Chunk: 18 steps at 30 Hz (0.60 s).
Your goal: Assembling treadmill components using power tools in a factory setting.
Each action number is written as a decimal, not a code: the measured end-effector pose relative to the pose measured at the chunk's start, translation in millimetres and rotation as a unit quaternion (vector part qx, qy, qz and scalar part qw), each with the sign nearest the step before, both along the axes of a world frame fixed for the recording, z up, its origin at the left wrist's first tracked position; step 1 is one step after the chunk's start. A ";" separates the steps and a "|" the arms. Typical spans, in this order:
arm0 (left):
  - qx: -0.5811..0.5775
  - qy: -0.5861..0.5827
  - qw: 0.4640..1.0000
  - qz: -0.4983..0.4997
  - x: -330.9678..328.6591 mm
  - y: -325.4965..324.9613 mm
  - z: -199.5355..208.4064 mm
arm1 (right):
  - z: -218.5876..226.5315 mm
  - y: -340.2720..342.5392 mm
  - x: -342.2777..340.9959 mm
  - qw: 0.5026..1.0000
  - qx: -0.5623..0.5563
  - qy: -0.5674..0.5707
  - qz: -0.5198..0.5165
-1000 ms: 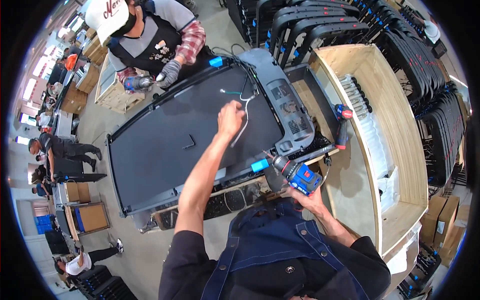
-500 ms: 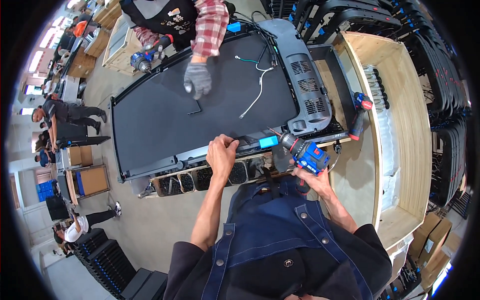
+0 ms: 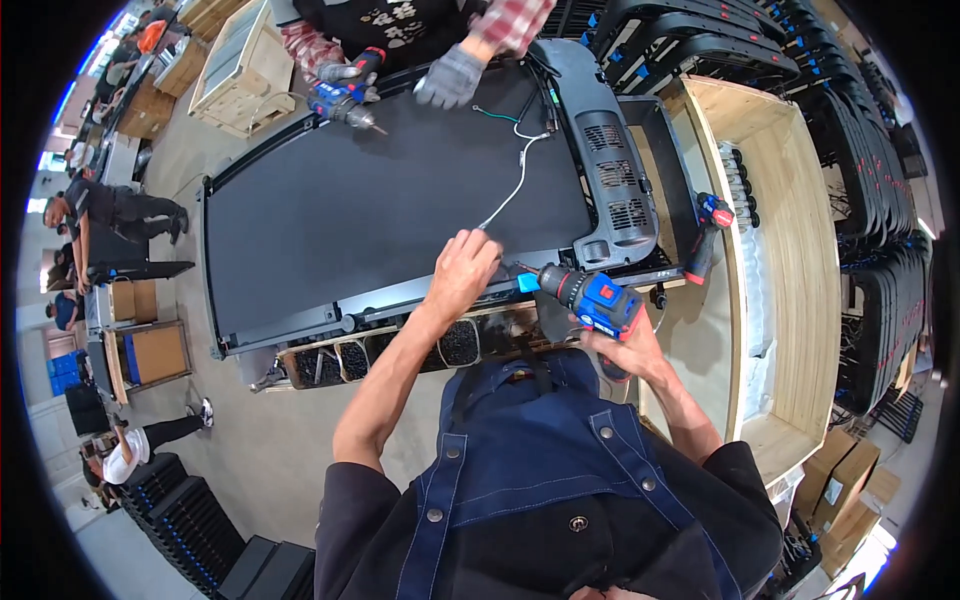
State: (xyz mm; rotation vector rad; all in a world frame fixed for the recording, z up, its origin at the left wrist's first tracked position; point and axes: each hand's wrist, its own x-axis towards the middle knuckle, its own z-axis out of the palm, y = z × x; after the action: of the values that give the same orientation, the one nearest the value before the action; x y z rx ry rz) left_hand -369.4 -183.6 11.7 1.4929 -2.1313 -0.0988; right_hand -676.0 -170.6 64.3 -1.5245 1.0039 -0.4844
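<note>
A treadmill base with a black belt lies in front of me. My left hand is closed at the near side rail, its fingertips pressed together; whatever they pinch is hidden. In my right hand is a blue-and-black cordless drill, its bit pointing left towards my left fingers. The bit's tip is beside a bright blue piece on the rail. A white cable runs over the belt, its lower end close above my left hand. The grey vented motor cover is at the right end.
Across the treadmill, a co-worker's grey-gloved hand hovers over the belt; the other glove holds a second drill. Bins of black screws sit below the near rail. A wooden crate and another power tool are at right.
My left hand has moved right and up along the rail, closer to the drill bit. The drill has shifted slightly left. The co-worker's glove drew back, and the hex key no longer shows on the belt.
</note>
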 end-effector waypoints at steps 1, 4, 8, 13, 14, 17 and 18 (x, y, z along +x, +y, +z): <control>0.017 0.029 0.999 -0.012 2.7 -3.3 -3.5 | 4.6 -6.0 1.6 0.997 -0.051 0.047 0.029; 0.050 0.054 0.997 -0.033 7.6 -6.6 -11.2 | 30.0 -28.3 15.4 0.987 -0.053 0.139 0.057; 0.071 0.082 0.994 -0.024 10.2 -7.5 -14.1 | 60.1 -62.6 41.5 0.957 -0.012 0.249 0.145; 0.076 0.108 0.991 -0.021 14.3 -8.5 -18.1 | 53.6 -82.3 58.8 0.954 -0.041 0.240 0.176; 0.076 0.107 0.991 -0.020 14.4 -8.5 -18.3 | 50.1 -85.8 59.4 0.952 -0.041 0.244 0.178; 0.073 0.113 0.991 -0.019 14.4 -10.1 -18.9 | 42.8 -93.5 60.0 0.939 -0.040 0.276 0.204; 0.072 0.115 0.991 -0.019 15.1 -9.3 -19.6 | 43.4 -94.1 62.3 0.938 -0.053 0.269 0.211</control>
State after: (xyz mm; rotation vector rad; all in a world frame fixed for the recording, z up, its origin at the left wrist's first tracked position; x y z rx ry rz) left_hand -354.3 -192.9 -7.9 1.4448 -2.0009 -0.4261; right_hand -613.7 -264.7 107.8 -1.9623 1.0241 0.2043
